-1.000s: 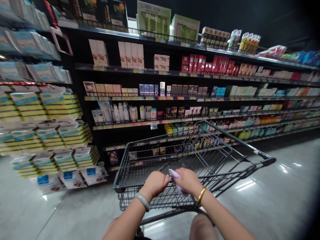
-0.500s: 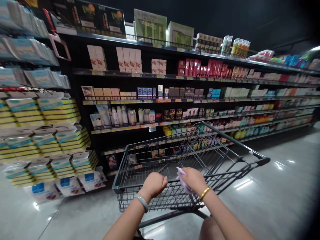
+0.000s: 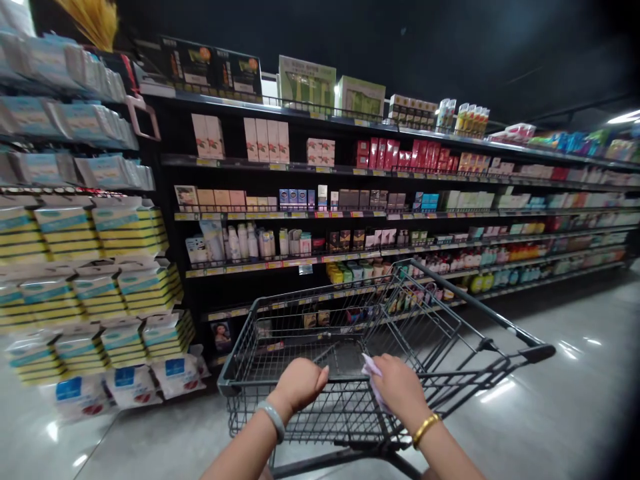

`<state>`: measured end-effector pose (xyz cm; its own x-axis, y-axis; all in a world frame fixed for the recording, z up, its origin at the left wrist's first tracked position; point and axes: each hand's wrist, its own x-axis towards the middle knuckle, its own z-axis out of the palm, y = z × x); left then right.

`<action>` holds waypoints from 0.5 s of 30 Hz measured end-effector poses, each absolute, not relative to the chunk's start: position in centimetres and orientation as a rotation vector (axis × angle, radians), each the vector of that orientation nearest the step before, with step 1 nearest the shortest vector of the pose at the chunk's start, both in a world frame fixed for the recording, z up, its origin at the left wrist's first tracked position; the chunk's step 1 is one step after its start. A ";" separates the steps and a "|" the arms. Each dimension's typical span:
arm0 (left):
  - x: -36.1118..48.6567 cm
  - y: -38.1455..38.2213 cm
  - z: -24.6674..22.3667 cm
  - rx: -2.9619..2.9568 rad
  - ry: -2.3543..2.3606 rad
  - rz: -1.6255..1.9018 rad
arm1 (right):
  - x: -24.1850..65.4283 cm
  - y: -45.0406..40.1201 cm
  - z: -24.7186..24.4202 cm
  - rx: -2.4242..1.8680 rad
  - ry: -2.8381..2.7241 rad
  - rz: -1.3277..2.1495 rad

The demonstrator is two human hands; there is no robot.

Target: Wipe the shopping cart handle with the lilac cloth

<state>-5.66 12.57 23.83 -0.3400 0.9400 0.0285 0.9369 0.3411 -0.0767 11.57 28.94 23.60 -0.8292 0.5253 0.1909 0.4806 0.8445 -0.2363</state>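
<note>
A dark metal shopping cart (image 3: pixel 350 419) stands side-on in front of me, its basket showing no goods. My left hand (image 3: pixel 300 385), with a pale bangle at the wrist, is closed in a fist over the near top rail of the basket. Farther right along that rail is my right hand (image 3: pixel 400 388), wearing a gold bangle. Its fingers are closed on a crumpled light purple cloth (image 3: pixel 373 375), which hangs against the cart's side. The fingertips of both hands are hidden from above.
Shelves (image 3: pixel 310 261) of boxed and bottled goods run along behind the cart to the far right. On the left hangs a display of yellow-and-black striped packs (image 3: pixel 127 230), with white bags (image 3: pixel 127 385) below. The cart's handle (image 3: pixel 537 353) points right over the shiny floor (image 3: pixel 565 387).
The shelves and cart sit lower in view. My hands, still at the rail, have shifted slightly lower and a little farther apart. The purple cloth remains in my right hand.
</note>
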 end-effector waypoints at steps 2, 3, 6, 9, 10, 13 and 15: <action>-4.7 13.2 23.4 -1.732 -2.522 0.054 | 11.6 27.9 23.3 -0.790 -2.717 0.237; -4.0 13.7 23.1 -1.718 -2.526 0.028 | 11.3 27.0 23.1 -0.764 -2.704 0.245; -2.1 14.9 22.3 -1.670 -2.553 -0.067 | 9.9 24.3 23.1 -0.654 -2.702 0.308; -1.3 15.0 21.9 -1.564 -2.612 -0.130 | 10.0 24.3 23.3 -0.552 -2.736 0.365; -1.2 14.9 21.8 -1.528 -2.624 -0.155 | 10.6 25.0 23.4 -0.544 -2.745 0.377; -1.2 14.4 21.6 -1.470 -2.625 -0.208 | 13.1 27.5 23.4 -0.679 -2.721 0.350; -1.1 14.3 21.6 -1.470 -2.607 -0.225 | 14.2 28.1 23.4 -0.810 -2.682 0.305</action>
<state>-1.14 14.26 21.56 -0.5128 0.8362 0.1942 0.8571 0.5114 0.0615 14.16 28.07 23.37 -0.7872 0.5671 0.2422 0.4982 0.8163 -0.2923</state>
